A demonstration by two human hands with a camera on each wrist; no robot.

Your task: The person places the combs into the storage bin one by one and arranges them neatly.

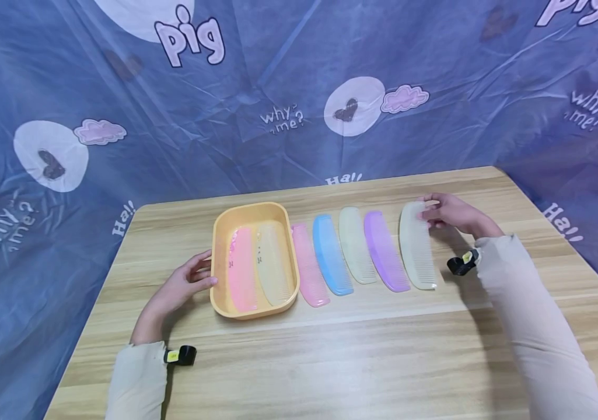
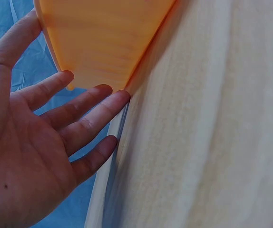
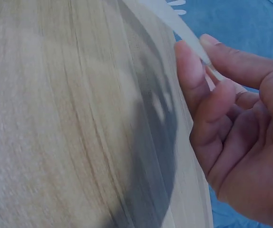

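Observation:
My right hand (image 1: pixel 453 214) pinches a pale green comb (image 1: pixel 415 248) by its upper toothed side. In the right wrist view, thumb and fingers (image 3: pixel 243 66) meet on the pale comb (image 3: pixel 177 23), whose far part is out of frame. Extended fingers of my left hand (image 1: pixel 178 289) touch the left side of a yellow-orange tray (image 1: pixel 216 248). The left wrist view has the left hand (image 2: pixel 36 142) against the outer wall of the tray (image 2: pixel 103 38). Inside the tray lie a pink comb (image 1: pixel 243 268) and a cream comb (image 1: pixel 272 265).
Between tray and right hand, a pink comb (image 1: pixel 309 265), a blue comb (image 1: pixel 331 254), another pale green comb (image 1: pixel 356 245) and a purple comb (image 1: pixel 384 251) lie in a row on the wooden table (image 1: pixel 356 361). A blue printed cloth (image 1: pixel 256 76) hangs behind.

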